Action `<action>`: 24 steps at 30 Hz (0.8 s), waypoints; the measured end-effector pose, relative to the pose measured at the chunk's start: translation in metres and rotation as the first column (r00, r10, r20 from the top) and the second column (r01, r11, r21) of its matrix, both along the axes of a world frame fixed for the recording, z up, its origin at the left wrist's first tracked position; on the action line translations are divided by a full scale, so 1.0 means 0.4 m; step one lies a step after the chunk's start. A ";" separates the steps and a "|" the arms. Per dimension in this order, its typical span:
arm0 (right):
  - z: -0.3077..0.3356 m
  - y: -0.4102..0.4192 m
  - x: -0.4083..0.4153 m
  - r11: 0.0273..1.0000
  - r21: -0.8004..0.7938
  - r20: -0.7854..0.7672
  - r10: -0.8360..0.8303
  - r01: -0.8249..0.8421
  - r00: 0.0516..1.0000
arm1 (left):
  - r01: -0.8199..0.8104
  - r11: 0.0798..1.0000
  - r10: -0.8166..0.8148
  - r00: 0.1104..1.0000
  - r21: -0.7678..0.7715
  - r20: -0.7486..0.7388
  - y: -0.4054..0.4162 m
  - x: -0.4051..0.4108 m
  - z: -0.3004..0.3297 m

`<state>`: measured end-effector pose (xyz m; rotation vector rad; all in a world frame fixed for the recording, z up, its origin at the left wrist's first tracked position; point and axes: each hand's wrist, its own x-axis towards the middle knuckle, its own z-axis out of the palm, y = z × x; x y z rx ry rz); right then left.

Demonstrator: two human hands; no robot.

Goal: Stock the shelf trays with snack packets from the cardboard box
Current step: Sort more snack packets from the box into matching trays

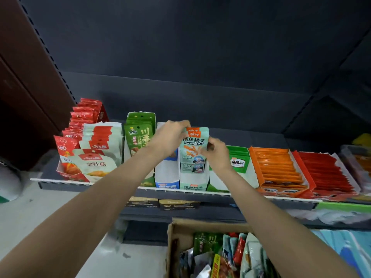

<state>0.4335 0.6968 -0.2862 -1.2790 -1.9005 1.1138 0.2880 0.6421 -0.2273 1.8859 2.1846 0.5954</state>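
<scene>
Head view — hands [172,137] hold packet [194,145].

Shelf: dark grey metal shelf [50,185] with white front rail.
On it: white cardboard display trays [192,182], orange packet tray [281,169], red packets [68,157].

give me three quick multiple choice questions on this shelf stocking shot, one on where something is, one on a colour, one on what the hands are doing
1. Where is the cardboard box?
A. on the top shelf
B. below the shelf, near the bottom of the view
C. left of the red packets

2. What colour is the tray just right of the green tray?
A. orange
B. purple
C. black

3. What are the hands doing?
A. both hang idle
B. only the left holds a packet
C. both hold one packet

Answers:
1 B, the box sits low, under the shelf edge.
2 A, the orange tray adjoins the green tray.
3 C, the left hand and right hand each keep a grip on the mint packet above its tray.
</scene>
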 end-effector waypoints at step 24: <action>0.041 -0.068 0.017 0.984 0.140 0.120 -0.129 0.112 0.984 | 0.076 0.991 -0.042 0.957 0.110 -0.286 -0.029 0.032 -0.102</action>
